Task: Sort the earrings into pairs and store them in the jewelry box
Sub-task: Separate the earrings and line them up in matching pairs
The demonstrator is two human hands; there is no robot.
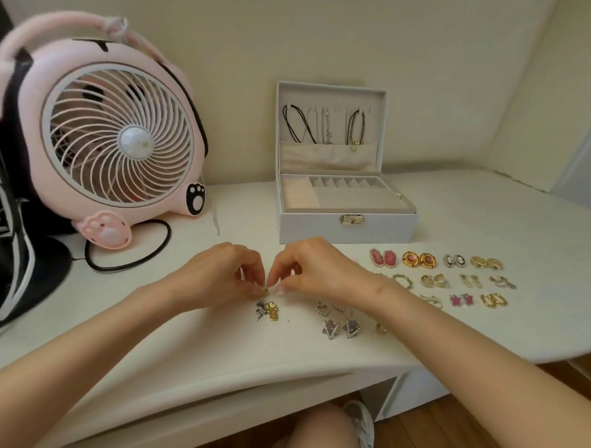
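The white desk (493,217) fills most of what I can see. A pink cat-shaped fan (120,139) stands at its left end, its black cord (127,266) looping across the top toward the person. The white jewelry box (347,226) sits against the wall at the middle with its lid up. At least three necklaces (326,126) hang inside the lid, and the tray compartments that show hold no earrings.

Both forearms reach in from the near edge and the hands meet just in front of the box. The left hand (223,271) and right hand (319,269) have their fingers curled, tips nearly touching. Together they pinch one small gold earring (266,292) just above the desk.

Right below that pinch lie a silver snake-shaped earring (260,311) and a gold one (271,310), touching each other. A little to the right are two triangle earrings (329,328) side by side, and two small silver heart ones (322,308) above them.

To the right of the box the earrings are laid out in rows. The back row has four pairs:
- pink ovals (383,257)
- gold rounds with pink centres (419,259)
- dark ovals (454,260)
- gold knots (486,263)

Nearer rows include pink stars (461,299) and gold hoops (493,300). The right wrist hides part of the left end of these rows.
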